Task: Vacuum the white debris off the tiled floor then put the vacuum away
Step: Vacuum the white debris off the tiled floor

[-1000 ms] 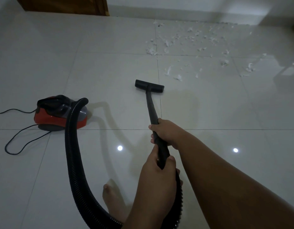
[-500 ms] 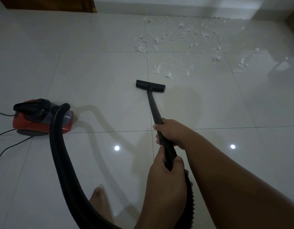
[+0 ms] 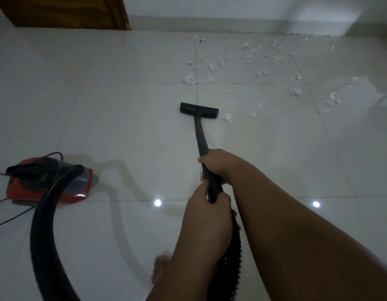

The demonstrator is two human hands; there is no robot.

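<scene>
Both hands grip the black vacuum wand. My right hand holds it higher up the tube, my left hand lower, where the ribbed hose begins. The black floor nozzle lies flat on the white tiled floor, just left of a white scrap. White debris is scattered beyond and to the right of the nozzle, up to the wall. The red canister vacuum sits at the left, joined by the thick black hose.
A black power cord trails off left of the canister. A wooden door stands at the far left, the white wall base behind the debris. My bare foot is at the bottom centre, between hose and arm.
The nozzle has slid forward to the nearest scraps; one that lay ahead of it is no longer visible. The view shifted, so the canister sits nearer and lower left.
</scene>
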